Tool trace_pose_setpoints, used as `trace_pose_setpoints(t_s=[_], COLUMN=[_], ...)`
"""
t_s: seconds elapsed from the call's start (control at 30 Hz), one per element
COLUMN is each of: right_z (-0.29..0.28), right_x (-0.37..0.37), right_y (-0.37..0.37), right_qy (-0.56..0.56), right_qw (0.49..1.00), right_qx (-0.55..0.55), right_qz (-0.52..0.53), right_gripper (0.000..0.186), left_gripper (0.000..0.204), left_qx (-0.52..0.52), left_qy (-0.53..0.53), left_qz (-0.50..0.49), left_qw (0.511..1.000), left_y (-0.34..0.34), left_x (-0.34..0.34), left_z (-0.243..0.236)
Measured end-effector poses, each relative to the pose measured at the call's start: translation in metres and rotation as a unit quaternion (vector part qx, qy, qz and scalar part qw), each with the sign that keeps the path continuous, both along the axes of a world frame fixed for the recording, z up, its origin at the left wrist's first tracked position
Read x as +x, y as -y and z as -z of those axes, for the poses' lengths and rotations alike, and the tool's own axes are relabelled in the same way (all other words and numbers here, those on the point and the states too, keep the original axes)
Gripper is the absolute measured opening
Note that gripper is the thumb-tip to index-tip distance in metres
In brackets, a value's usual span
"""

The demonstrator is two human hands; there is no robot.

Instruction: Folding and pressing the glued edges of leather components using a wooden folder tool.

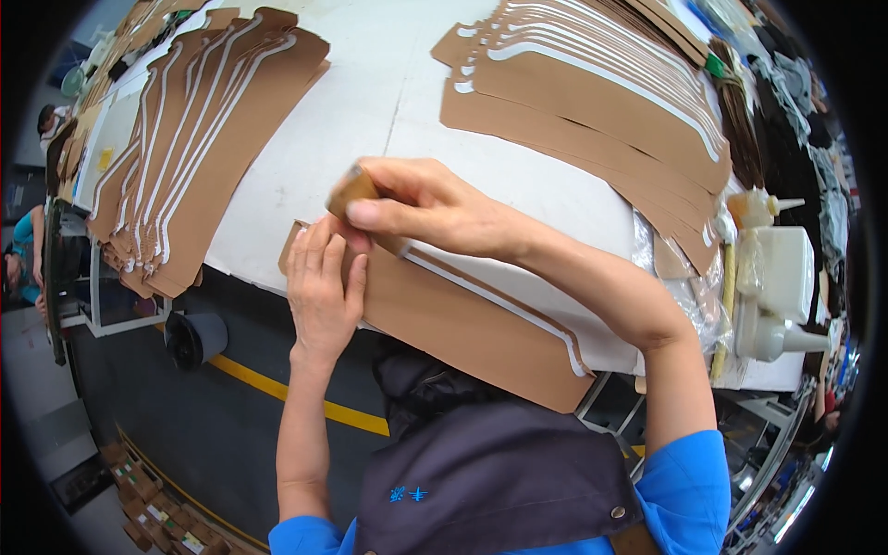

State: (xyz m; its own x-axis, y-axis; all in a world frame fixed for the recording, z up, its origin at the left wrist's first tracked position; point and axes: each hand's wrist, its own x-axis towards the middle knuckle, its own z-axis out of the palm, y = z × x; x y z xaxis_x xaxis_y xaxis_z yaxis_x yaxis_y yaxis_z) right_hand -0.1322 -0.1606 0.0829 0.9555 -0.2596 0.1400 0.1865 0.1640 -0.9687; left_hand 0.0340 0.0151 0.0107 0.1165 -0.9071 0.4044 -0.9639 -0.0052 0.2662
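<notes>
A brown cardboard piece (462,333) with a white strip along its upper edge lies at the table's front edge, in the middle of the view. My left hand (324,287) lies with its fingers stretched over that piece's left end, holding it from above. My right hand (425,203) is closed round a small brownish-yellow tool (353,192), slightly blurred, just above my left hand's fingertips. The hands and tool hide part of the strip.
Fanned cardboard pieces with white strips (222,120) lie left, more (592,102) at back right on the white table (370,65). Plastic bottles (777,277) stand right. A dark bucket (196,340) is on the floor. Other people (28,250) are at the left edge.
</notes>
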Motion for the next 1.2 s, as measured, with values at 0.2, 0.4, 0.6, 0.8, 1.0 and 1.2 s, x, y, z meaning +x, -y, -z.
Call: trace_pose_setpoints(t_s=[0.2,0.4,0.6,0.8,1.0,1.2], right_z=[-0.005,-0.004,0.002,0.003,-0.024,0.011], right_x=[-0.11,-0.199,-0.24,-0.243,-0.23,-0.197], right_y=[-0.02,-0.05,-0.065,-0.084,-0.099,-0.104], right_qy=[-0.027,-0.012,0.107,0.092,-0.167,-0.237], right_qw=[0.998,0.991,0.956,0.899,0.776,0.725], right_qx=[-0.026,-0.017,-0.006,-0.064,-0.431,-0.54], right_qz=[0.055,0.132,0.273,0.423,0.428,0.356], right_gripper=[0.032,0.03,0.026,0.024,0.039,0.044], left_gripper=[0.037,0.039,0.042,0.039,0.025,0.015], left_qx=[0.027,0.044,0.173,0.212,0.058,-0.023], left_qy=[0.011,0.007,-0.055,-0.079,-0.046,-0.148], left_qz=[0.014,0.05,0.234,0.232,0.171,0.083], left_qw=[0.999,0.998,0.955,0.946,0.982,0.985], left_y=[0.001,0.013,0.051,0.061,0.034,-0.007], left_x=[0.003,0.016,0.018,0.02,0.019,-0.004], left_z=[-0.002,-0.017,-0.053,-0.054,-0.031,-0.027])
